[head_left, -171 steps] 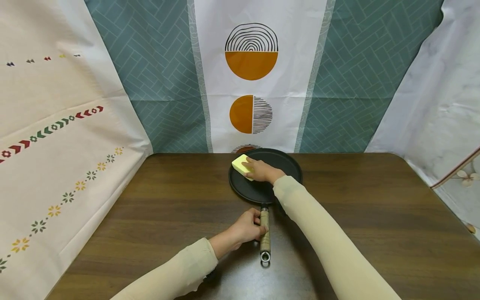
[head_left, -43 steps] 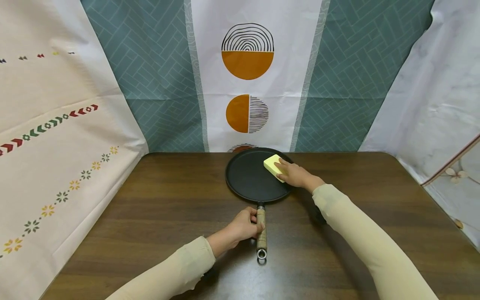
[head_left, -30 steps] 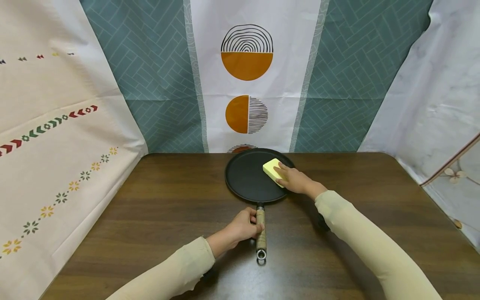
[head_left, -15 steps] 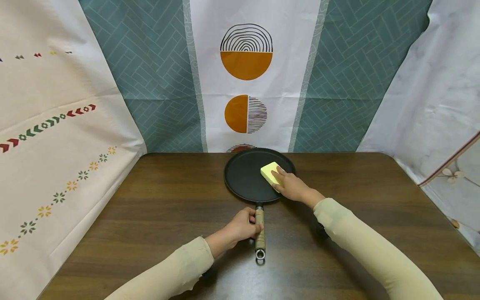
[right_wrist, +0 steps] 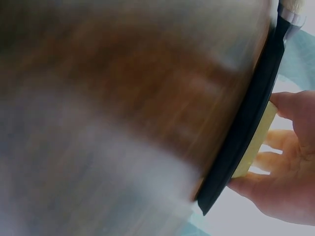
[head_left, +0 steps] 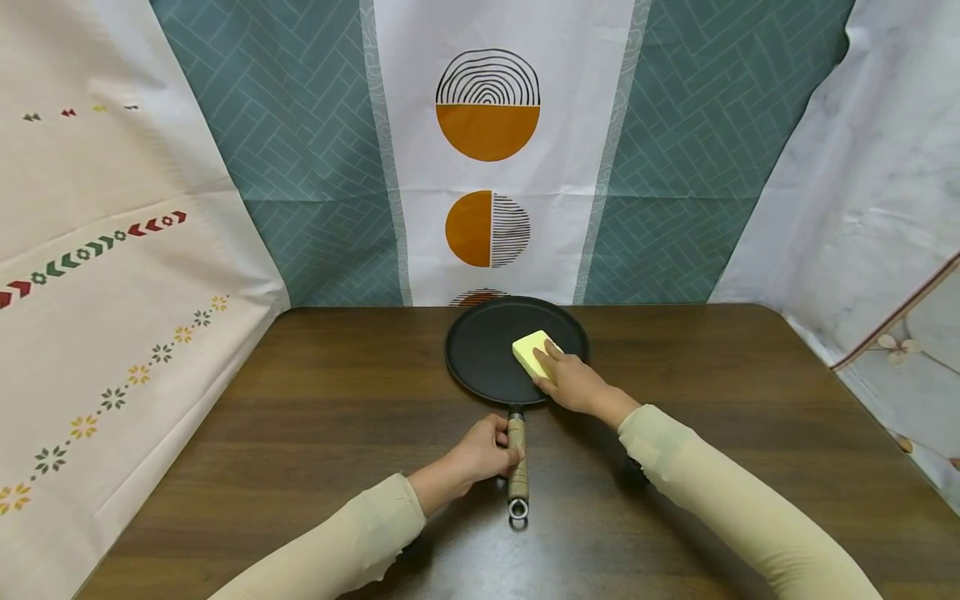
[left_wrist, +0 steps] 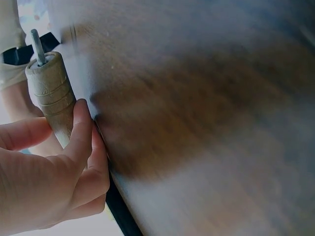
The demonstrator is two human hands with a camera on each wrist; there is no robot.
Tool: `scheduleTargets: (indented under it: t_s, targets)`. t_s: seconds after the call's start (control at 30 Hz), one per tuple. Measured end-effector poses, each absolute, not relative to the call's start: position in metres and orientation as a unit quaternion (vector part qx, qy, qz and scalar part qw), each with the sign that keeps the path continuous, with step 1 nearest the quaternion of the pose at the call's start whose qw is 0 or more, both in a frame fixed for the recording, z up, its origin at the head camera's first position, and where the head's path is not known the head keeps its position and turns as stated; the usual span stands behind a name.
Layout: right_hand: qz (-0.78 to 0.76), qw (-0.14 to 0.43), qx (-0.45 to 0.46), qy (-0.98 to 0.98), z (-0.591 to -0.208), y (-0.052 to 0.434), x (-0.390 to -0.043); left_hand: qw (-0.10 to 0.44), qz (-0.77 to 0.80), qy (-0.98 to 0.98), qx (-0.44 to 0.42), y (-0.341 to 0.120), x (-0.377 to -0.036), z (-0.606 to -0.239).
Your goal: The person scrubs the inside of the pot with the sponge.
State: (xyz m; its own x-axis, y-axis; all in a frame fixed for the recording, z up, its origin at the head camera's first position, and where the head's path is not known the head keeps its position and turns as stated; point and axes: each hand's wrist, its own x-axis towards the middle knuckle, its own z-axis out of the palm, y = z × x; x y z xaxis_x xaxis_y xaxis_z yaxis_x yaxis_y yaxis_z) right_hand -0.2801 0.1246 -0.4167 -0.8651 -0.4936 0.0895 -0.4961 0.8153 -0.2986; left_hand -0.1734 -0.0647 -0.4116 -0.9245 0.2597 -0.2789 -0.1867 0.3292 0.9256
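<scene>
A flat black round pan (head_left: 480, 350) lies at the far edge of the table, its wooden handle (head_left: 517, 475) pointing toward me. My left hand (head_left: 477, 457) pinches that handle between thumb and fingers from the left side; in the left wrist view the handle (left_wrist: 51, 88) ends in a metal ring. My right hand (head_left: 573, 382) holds a yellow sponge (head_left: 529, 350) against the pan's surface, right of its middle. In the right wrist view the thumb and fingers grip the sponge (right_wrist: 256, 142) by its edges, flat on the pan (right_wrist: 241, 123).
The brown wooden table (head_left: 337, 400) spreads out on both sides of the pan. A teal and white patterned cloth (head_left: 315, 167) hangs right behind the far edge. Pale cloths (head_left: 150, 292) flank the table at left and right.
My right hand has slid the sponge from the pan's left side over to its right, then lately back toward me and a little left. My left hand keeps its grip on the handle.
</scene>
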Motion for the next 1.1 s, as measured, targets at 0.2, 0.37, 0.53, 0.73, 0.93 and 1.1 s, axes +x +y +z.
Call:
scheduleTargets:
  t_s: [0.2, 0.37, 0.53, 0.73, 0.93, 1.1]
  targets:
    - [0.159, 0.0, 0.259, -0.953, -0.415, 0.117, -0.277, 0.194, 0.574, 0.795, 0.021, -0.065, -0.173, -0.411]
    - [0.156, 0.002, 0.261, -0.953, -0.413, 0.109, -0.276, 0.194, 0.571, 0.797, 0.022, -0.064, -0.173, -0.41]
    - [0.156, -0.003, 0.265, -0.952, -0.411, 0.1, -0.275, 0.19, 0.568, 0.8, 0.023, -0.064, -0.173, -0.409]
    - [0.154, -0.003, 0.276, -0.949, -0.41, 0.09, -0.275, 0.19, 0.567, 0.801, 0.023, -0.065, -0.173, -0.408]
    - [0.16, -0.009, 0.279, -0.947, -0.411, 0.084, -0.274, 0.19, 0.568, 0.801, 0.025, -0.065, -0.173, -0.409]
    - [0.171, -0.001, 0.27, -0.948, -0.413, 0.084, -0.275, 0.195, 0.571, 0.797, 0.022, -0.064, -0.173, -0.411]
